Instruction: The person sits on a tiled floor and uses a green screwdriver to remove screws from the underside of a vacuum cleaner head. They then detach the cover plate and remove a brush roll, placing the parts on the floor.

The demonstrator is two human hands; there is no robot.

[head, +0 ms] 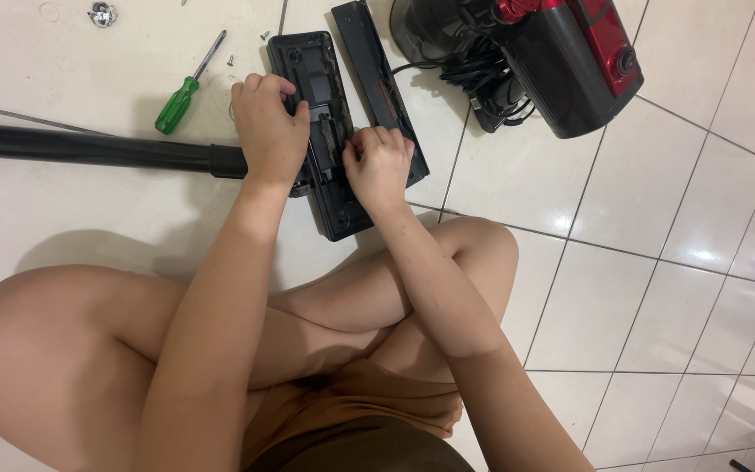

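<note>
Just above the middle of the frame, a dark vacuum floor head (pixel 321 131) lies underside-up on the pale tiled floor (pixel 622 288), and both hands are on it. The left hand (pixel 268 131) is curled over the head's left edge and upper part, fingers bent and pressed against the plastic; the right hand (pixel 379 166) is bunched with its fingertips gathered down into the inner mechanism near the head's middle (whether they pinch a small part there cannot be told, since the knuckles hide it). Judging from how things lie, the opening-up seems done: one long dark cover plate (pixel 377 79) lies detached just beside the head on its right, touching or nearly so, and two small screws (pixel 246 48) can be counted loose on the tile at upper centre. One green-handled screwdriver (pixel 187 87) lies put down at upper left, apart from the hands. What looks left is the work inside the head and closing it again. One black tube (pixel 89 149) runs in from the left edge to the head, one red and black vacuum body (pixel 561 61) with its bundled cord sits at upper right, and one small round metal piece (pixel 101 13) lies at the top left.
</note>
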